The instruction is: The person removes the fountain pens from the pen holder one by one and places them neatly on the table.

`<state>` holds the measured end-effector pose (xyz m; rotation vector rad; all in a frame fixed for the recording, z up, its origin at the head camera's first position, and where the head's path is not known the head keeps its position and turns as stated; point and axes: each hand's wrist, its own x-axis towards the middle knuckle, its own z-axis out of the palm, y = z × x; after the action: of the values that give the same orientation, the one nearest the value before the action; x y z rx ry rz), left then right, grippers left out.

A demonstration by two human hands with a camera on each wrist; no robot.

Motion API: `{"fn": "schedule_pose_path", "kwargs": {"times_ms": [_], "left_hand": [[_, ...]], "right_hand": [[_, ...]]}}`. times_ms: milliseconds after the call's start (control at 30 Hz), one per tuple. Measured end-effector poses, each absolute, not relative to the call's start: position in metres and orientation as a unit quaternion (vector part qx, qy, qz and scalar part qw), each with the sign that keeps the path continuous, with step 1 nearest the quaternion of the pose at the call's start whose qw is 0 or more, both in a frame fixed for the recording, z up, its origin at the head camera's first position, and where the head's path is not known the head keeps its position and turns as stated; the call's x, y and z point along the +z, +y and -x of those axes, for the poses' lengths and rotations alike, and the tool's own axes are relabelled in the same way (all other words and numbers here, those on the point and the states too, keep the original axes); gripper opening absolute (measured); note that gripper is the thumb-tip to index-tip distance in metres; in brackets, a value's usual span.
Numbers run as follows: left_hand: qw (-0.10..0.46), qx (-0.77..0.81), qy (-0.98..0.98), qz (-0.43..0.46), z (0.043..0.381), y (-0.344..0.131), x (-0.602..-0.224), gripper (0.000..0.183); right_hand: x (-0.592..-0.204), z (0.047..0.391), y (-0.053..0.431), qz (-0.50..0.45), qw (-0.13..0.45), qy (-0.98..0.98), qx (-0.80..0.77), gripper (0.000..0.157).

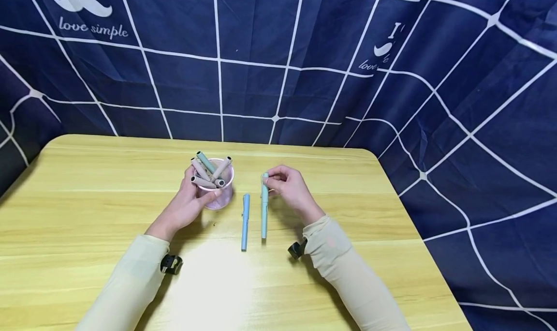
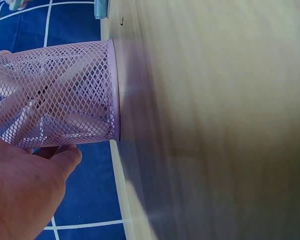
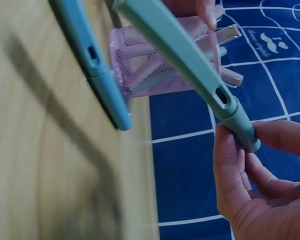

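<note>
A pink mesh pen cup stands on the table, and my left hand grips it around the side. Several pens lean in it, pale pinkish-grey ones and one green pen. Between thumb and fingers my right hand pinches a mint-green pen by its cap end. In the right wrist view this pen is raised off the tabletop, its other end pointing away from the hand. A blue pen lies on the table between the cup and the mint-green pen.
The light wood table has rounded back corners. Behind it and to the right hangs a dark blue cloth with white grid lines. A black wrist camera sits on the left sleeve, another camera on the right.
</note>
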<state>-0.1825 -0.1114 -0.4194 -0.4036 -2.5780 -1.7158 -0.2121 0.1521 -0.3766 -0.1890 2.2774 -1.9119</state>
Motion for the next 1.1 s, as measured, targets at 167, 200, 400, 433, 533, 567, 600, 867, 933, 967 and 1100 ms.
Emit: {"fn": "schedule_pose_path", "kwargs": {"times_ms": [167,200,400,433,533,567,600,867,933,967,1100], "left_hand": [[0.015,-0.546,-0.827,0.133,0.183,-0.111,-0.42,0.078],[0.015,-0.546,-0.827,0.134,0.183,-0.111,-0.42,0.077],[0.016,-0.551,-0.823,0.136,0.183,-0.111,-0.419,0.076],[0.017,-0.551,-0.823,0.136,0.183,-0.111,-0.419,0.076],[0.018,-0.55,-0.824,0.137,0.183,-0.111,-0.42,0.076],[0.018,-0.548,-0.825,0.137,0.183,-0.111,-0.42,0.076],[0.018,-0.548,-0.825,0.137,0.183,-0.111,-0.42,0.076],[0.014,-0.538,-0.833,0.128,0.182,-0.111,-0.421,0.078],[0.012,-0.532,-0.837,0.124,0.181,-0.111,-0.42,0.078],[0.011,-0.53,-0.839,0.122,0.181,-0.111,-0.42,0.078],[0.011,-0.526,-0.842,0.119,0.18,-0.111,-0.42,0.079]], "right_hand": [[-0.392,0.211,0.155,0.057,0.11,0.787,-0.604,0.018],[-0.394,0.211,0.156,0.051,0.118,0.794,-0.594,0.019],[-0.404,0.21,0.154,0.024,0.159,0.828,-0.538,0.017],[-0.405,0.21,0.154,0.023,0.162,0.831,-0.531,0.016],[-0.408,0.209,0.153,0.018,0.171,0.835,-0.522,0.015],[-0.409,0.209,0.153,0.016,0.174,0.836,-0.521,0.015],[-0.41,0.209,0.153,0.014,0.176,0.835,-0.521,0.015],[-0.416,0.208,0.153,0.0,0.185,0.843,-0.506,0.013],[-0.417,0.208,0.152,0.002,0.182,0.847,-0.5,0.012],[-0.417,0.208,0.152,0.004,0.18,0.849,-0.497,0.012],[-0.417,0.208,0.151,0.011,0.173,0.857,-0.485,0.009]]}}
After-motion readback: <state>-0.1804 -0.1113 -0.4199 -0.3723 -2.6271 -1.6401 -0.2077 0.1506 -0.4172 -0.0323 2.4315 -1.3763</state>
